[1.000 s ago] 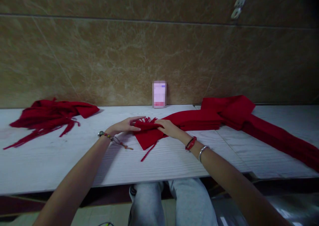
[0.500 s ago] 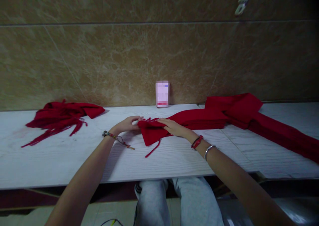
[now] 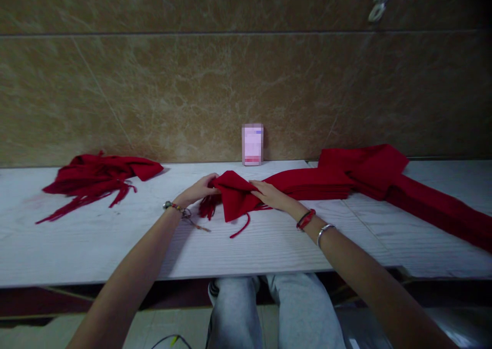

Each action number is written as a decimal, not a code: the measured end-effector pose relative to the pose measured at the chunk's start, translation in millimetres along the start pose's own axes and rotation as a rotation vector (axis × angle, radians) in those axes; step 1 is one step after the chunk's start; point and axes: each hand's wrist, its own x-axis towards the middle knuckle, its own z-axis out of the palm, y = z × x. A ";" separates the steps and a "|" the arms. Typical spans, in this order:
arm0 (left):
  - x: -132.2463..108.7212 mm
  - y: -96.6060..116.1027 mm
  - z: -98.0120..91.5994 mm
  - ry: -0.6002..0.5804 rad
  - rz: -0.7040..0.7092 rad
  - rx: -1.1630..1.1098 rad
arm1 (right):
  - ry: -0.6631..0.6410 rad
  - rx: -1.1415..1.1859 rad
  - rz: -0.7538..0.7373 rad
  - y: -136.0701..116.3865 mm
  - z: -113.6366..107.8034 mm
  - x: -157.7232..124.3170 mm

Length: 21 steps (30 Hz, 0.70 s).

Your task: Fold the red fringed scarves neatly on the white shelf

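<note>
Red fabric (image 3: 238, 198) lies bunched and folded on the white table, its fringe hanging out on the left side. My left hand (image 3: 203, 187) grips the left end of this fabric, with fingers closed at its edge. On the right side of the fold rests my right hand (image 3: 269, 194), its fingers stretched out over the cloth. A long stack of folded red cloth (image 3: 311, 184) runs rightward from beside my right hand and meets more red cloth.
A crumpled pile of fringed red cloth (image 3: 100, 177) lies at the left of the white table (image 3: 134, 246). A phone (image 3: 252, 145) leans upright against the marbled wall. More red cloth (image 3: 434, 200) stretches to the right edge.
The fabric's left end has been turned over, so a peaked fold now stands up between my hands and fringe shows below my left hand. My right hand has shifted slightly right.
</note>
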 end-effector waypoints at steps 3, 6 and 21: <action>-6.0 12.4 -13.4 0.136 -0.015 -0.093 | 0.017 0.003 -0.009 -1.2 -0.7 -0.2; -16.7 22.0 -37.6 0.260 -0.066 -0.054 | 0.026 -0.025 0.006 -4.0 -0.9 -0.7; -29.8 10.1 -69.8 0.176 -0.068 0.847 | -0.148 -0.140 0.013 -13.1 -2.9 -6.6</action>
